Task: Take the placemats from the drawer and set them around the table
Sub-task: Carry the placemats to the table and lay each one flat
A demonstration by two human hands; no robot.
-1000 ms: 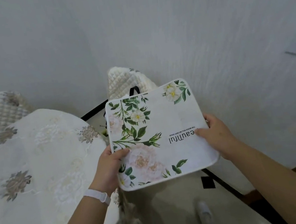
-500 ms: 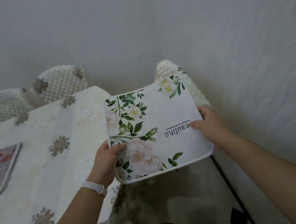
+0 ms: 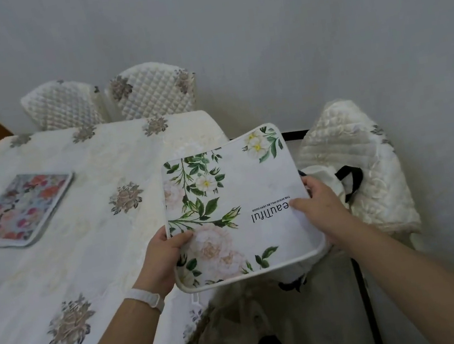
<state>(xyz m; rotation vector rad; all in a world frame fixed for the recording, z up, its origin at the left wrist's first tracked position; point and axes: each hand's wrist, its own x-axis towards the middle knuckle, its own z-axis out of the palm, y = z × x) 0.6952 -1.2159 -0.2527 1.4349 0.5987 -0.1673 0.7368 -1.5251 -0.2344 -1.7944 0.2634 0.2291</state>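
A person's left hand [image 3: 165, 253] and right hand [image 3: 318, 206] each pinch an edge of a white floral placemat [image 3: 237, 208], held above the table [image 3: 89, 245] corner; lowering it flat and square to the edge would seat it well, clear of the red-flowered placemat [image 3: 21, 210] farther along the table, chairs [image 3: 152, 94] beyond

Dim, soft light, blurred bowed edges

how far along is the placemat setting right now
One colourful floral placemat already lies on the table. A white floral placemat is in hand, held by its side edges by the left hand and right hand over the table's right corner. It is not yet laid down, and the rest of the visible tabletop has no mats.
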